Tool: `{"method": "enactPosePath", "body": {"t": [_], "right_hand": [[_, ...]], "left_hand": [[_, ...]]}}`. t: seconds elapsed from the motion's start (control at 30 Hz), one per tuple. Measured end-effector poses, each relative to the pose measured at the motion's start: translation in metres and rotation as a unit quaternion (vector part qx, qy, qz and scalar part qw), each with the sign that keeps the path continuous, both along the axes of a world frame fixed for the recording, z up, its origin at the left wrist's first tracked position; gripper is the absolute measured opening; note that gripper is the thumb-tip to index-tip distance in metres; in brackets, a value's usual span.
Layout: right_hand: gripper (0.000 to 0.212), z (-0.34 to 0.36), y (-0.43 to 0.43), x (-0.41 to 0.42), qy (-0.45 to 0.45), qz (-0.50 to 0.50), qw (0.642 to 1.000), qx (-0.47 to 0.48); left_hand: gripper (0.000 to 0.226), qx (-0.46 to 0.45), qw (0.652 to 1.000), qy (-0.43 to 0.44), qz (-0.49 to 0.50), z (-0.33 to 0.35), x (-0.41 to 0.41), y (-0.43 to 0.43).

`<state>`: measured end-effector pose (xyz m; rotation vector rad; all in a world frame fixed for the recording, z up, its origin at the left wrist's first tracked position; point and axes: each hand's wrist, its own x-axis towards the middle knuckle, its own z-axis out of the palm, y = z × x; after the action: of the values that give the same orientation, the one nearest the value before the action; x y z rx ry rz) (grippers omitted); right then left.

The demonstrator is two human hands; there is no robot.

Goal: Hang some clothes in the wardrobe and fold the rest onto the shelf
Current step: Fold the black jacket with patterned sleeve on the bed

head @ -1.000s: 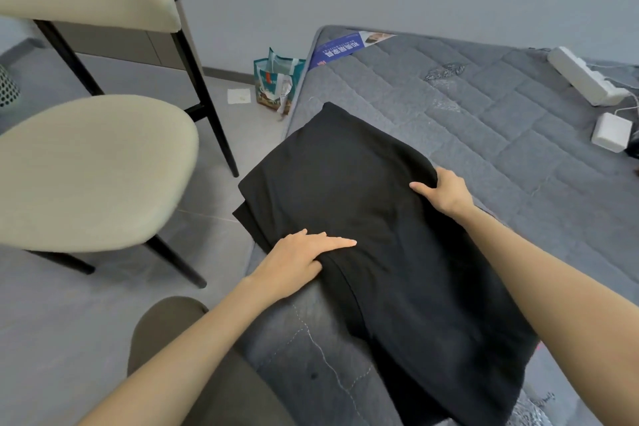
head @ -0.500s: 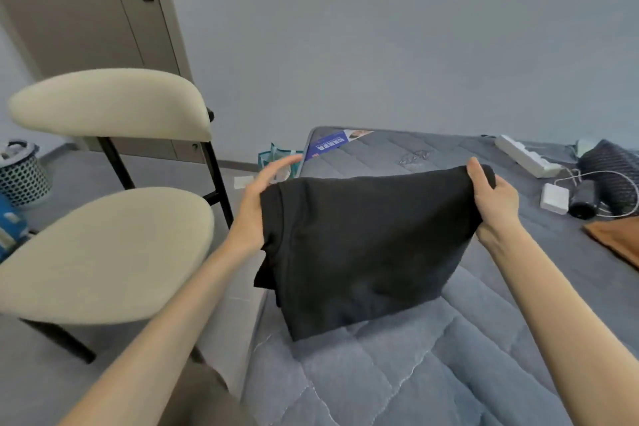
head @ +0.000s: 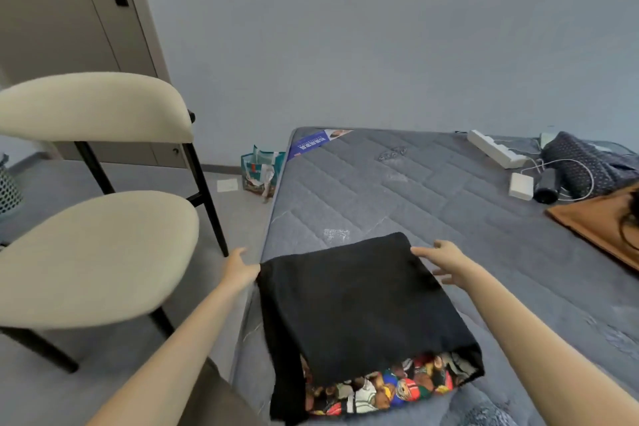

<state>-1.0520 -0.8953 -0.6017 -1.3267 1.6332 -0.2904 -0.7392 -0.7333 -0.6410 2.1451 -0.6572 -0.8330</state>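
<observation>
- Fingers on both sides had pretty much let go by then: left hand [head: 240,268] loose at the near-left corner of the black shirt [head: 359,301], maybe just touching the edge, right hand [head: 446,261] spread open by the far-right corner.
- Half a second earlier I'd had it pinched up in the air; now it lay folded flat on the mattress [head: 397,190] by the edge, printed lining poking out at the near end.
- So that fold looked done to me. Still needed carrying to the shelf, with the brown garment [head: 601,221] waiting further over.
</observation>
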Motion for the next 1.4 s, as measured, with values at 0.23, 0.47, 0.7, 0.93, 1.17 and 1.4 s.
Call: {"method": "enactPosePath", "body": {"t": [0.23,0.47,0.7,0.93,1.17,1.4], "right_hand": [[0.078,-0.067,0.02,-0.002,0.212,0.078,0.973,-0.042],[0.052,-0.062,0.03,0.0,0.176,0.069,0.966,-0.178],[0.04,-0.064,0.046,-0.014,0.136,0.006,0.961,-0.241],[0.05,-0.085,0.071,-0.005,0.26,0.154,0.88,-0.366],[0.062,-0.123,0.088,0.014,0.313,0.208,0.886,-0.272],[0.078,-0.13,0.075,-0.002,0.308,0.108,0.92,-0.218]], "left_hand": [[0.067,-0.01,0.986,0.164,0.014,-0.048,-0.055,0.03],[0.077,-0.031,0.995,0.087,0.036,-0.053,-0.077,0.028],[0.072,-0.049,0.997,-0.061,-0.013,-0.039,-0.084,0.032],[0.068,0.015,0.93,-0.347,-0.122,-0.041,-0.114,0.023],[0.067,0.09,0.901,-0.355,-0.234,-0.086,-0.149,0.002],[0.064,0.102,0.934,-0.313,-0.14,-0.105,-0.114,0.018]]}}
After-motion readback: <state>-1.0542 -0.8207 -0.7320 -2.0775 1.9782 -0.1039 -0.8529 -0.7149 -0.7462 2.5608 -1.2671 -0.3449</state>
